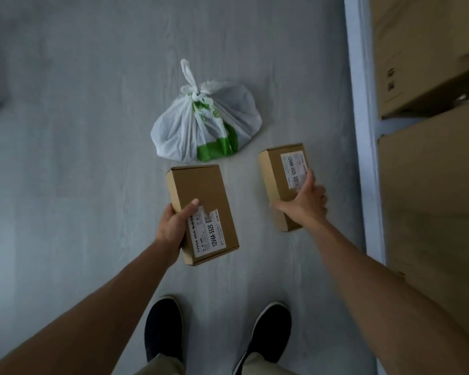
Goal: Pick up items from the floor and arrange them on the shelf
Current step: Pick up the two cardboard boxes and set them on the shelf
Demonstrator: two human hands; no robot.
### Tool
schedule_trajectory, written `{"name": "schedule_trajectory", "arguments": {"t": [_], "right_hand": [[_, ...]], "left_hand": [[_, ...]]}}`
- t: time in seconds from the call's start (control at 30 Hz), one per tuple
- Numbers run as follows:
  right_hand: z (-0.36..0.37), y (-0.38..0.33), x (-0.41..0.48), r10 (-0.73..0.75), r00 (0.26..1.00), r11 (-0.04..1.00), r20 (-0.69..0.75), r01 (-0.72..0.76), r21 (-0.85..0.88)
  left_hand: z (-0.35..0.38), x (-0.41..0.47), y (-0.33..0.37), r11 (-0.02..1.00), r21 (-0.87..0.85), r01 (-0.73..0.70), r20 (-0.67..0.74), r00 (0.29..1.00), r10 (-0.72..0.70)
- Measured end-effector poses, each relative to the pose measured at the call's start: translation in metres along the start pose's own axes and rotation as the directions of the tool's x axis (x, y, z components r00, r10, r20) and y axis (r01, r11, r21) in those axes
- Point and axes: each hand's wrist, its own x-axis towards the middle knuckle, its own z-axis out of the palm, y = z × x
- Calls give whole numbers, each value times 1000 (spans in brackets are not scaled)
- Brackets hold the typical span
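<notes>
Grey floor (79, 158) is seen with a tied plastic bag (206, 123) lying on it, while one labelled cardboard box (201, 212) is gripped by the left hand (173, 226) and another box (282, 182) by the right hand (303, 204), beside the shelf (363, 131).

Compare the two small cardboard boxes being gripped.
The left box looks larger and shows its broad top, label near the left hand. The right box looks narrower, its label at the far end under the right hand. Both are plain brown with white labels.

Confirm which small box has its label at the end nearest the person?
The left box, held by the left hand. The right box, in the right hand, has its label at the far end.
</notes>
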Motion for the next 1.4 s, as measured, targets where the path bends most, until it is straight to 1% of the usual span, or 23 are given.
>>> {"name": "schedule_trajectory", "arguments": {"t": [0.13,0.23,0.33,0.4,0.5,0.57,0.67,0.73,0.83,0.93,1.0,1.03,1.07,1.1,1.13,1.17,1.2,1.23,1.27,1.3,1.33,1.37,1.4], "right_hand": [[-81,-19,-131,-73,989,971,131,40,238],[-151,-40,-239,-166,981,939,103,125,320],[-214,-61,-339,-220,975,938,37,201,283],[-249,-74,-399,-235,972,951,-12,233,203],[-289,-83,-475,-235,966,950,-111,252,184],[-312,-84,-519,-223,960,946,-172,255,201],[-347,-77,-577,-189,942,906,-277,276,321],[-368,-66,-611,-172,932,877,-318,292,381],[-392,-47,-657,-122,914,857,-388,294,424],[-409,-23,-699,-50,866,868,-497,284,408],[-420,3,-727,-15,831,830,-556,321,457],[-423,18,-742,25,810,806,-586,331,492],[-425,34,-758,100,774,783,-625,327,530],[-424,52,-772,218,720,747,-659,312,588],[-420,71,-787,369,654,671,-661,305,676],[-414,89,-800,521,608,529,-599,321,785],[-408,106,-811,629,616,307,-473,362,880],[-402,124,-820,655,685,38,-318,391,920],[-396,142,-827,588,785,-208,-196,380,901],[-390,161,-832,473,871,-382,-135,340,859],[-386,179,-838,382,913,-471,-143,325,820],[-382,200,-842,343,920,-497,-188,348,795],[-380,223,-846,355,905,-493,-234,394,776]], "left_hand": [[16,-108,52,999,-1,-34,106,994,34],[28,-200,96,998,-49,-30,233,972,41],[39,-291,136,999,-41,-26,400,916,40],[44,-346,160,999,-14,-31,469,883,34],[46,-419,190,997,29,-68,541,840,41],[45,-462,208,994,54,-95,589,807,45],[47,-522,231,986,77,-150,677,734,59],[53,-559,237,981,75,-177,731,680,66],[69,-610,234,974,94,-207,777,627,58],[90,-656,220,968,118,-222,791,611,44],[106,-683,206,961,145,-236,811,585,21],[115,-696,197,959,163,-234,826,563,-3],[124,-709,188,960,171,-220,844,536,-27],[133,-721,177,964,170,-203,858,512,-44],[143,-736,166,969,166,-186,873,485,-56],[154,-750,153,970,166,-177,885,462,-67],[165,-765,139,970,171,-174,898,432,-80],[176,-780,124,968,182,-173,909,405,-98],[187,-794,108,966,192,-173,917,382,-114],[196,-806,91,960,208,-185,922,366,-130],[206,-818,74,953,229,-198,924,351,-149],[216,-829,59,946,250,-207,924,342,-169],[226,-838,44,938,275,-212,925,325,-198]]}}
